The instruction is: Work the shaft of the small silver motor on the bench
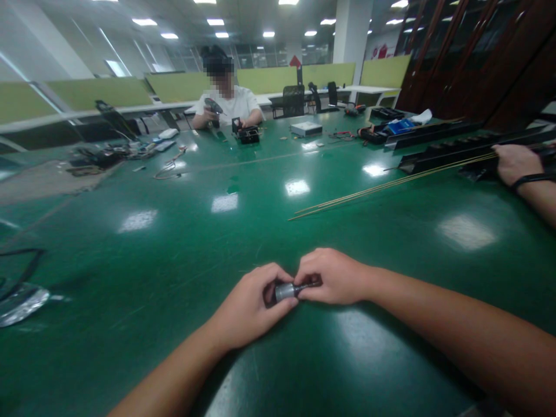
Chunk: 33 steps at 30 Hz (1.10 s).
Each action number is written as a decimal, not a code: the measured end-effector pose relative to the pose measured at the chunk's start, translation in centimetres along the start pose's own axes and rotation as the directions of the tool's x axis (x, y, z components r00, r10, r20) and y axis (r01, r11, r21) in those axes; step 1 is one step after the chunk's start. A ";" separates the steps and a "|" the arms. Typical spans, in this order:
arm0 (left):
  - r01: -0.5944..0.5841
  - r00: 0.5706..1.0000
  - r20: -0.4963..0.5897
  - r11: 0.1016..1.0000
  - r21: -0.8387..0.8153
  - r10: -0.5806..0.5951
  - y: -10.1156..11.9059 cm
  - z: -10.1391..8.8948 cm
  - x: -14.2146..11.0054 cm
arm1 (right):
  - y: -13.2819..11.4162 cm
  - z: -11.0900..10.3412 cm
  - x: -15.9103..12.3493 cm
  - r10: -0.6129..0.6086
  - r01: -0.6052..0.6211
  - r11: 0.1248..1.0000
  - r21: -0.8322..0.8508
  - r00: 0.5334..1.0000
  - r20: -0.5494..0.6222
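My left hand (248, 301) curls its thumb and fingers round a short silver cylinder (285, 291) with a dark, narrower end. The dark thin part of the same piece points right, where my right hand (333, 276) pinches it between thumb and fingers. Both hands are close together, low over the green tabletop (186, 231). Part of the piece is hidden in the left palm, and its exact kind cannot be made out.
At the right, another person's hand (516, 163) holds long thin brass-coloured rods (382, 186) beside black metal rails (452, 152). Across the table a person (229, 104) works with a power drill (212, 107). A silver box (306, 128) and cable clutter (104, 153) lie farther back.
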<state>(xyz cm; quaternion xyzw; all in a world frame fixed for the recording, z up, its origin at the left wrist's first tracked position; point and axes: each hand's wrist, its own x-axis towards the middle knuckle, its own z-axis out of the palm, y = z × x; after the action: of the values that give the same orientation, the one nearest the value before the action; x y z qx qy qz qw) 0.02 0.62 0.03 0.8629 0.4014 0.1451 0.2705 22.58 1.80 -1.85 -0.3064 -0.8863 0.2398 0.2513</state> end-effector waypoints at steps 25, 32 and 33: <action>-0.013 1.000 -0.008 1.000 -0.006 0.013 0.0 -0.1 -0.1 | 0.1 -0.6 -0.3 -0.010 0.010 1.000 0.028 1.000 0.017; -0.007 1.000 -0.014 1.000 -0.016 0.007 0.2 -0.2 -0.2 | -0.1 -0.9 -0.3 0.013 -0.014 0.999 0.037 1.000 0.026; -0.006 1.000 -0.014 1.000 -0.018 0.006 0.2 -0.2 -0.2 | -0.1 -0.9 -0.3 0.017 -0.018 0.999 0.037 0.999 0.028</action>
<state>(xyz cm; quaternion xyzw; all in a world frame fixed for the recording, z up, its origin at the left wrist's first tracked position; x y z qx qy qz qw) -0.09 0.39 0.31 0.8606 0.3994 0.1555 0.2751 23.28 1.76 -1.22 -0.3061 -0.8823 0.2627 0.2427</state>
